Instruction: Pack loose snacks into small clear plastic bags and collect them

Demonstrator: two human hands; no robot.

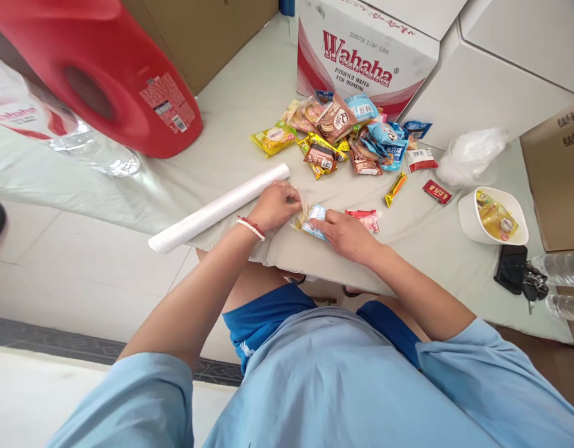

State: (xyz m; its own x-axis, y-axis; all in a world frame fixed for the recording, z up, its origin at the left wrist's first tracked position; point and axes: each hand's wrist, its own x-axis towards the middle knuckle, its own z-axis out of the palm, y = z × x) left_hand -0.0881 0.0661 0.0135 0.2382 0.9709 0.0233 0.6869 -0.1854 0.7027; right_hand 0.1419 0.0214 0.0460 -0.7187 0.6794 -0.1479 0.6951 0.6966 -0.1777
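Observation:
My left hand (278,204), with a red and white bracelet at its wrist, pinches the edge of a clear plastic bag (300,215) near the table's front edge. Yellowish contents show through the film. A light-blue snack packet (316,219) lies at the bag's right end, and I cannot tell how much of it is inside. My right hand (346,233) grips this packet, its index finger extended along it. Just beyond the right hand rests a red and pink packet (364,219). A white roll (221,207) lies slantwise beside my left hand.
A pile of wrapped snacks (337,127) sits before the Wahaha carton (361,62). Right of it are a crumpled clear bag (473,155), a white bowl (471,218) holding packets, a black phone or wallet (510,267) and keys (533,283). A red jug (128,74) and water bottle (97,149) stand left.

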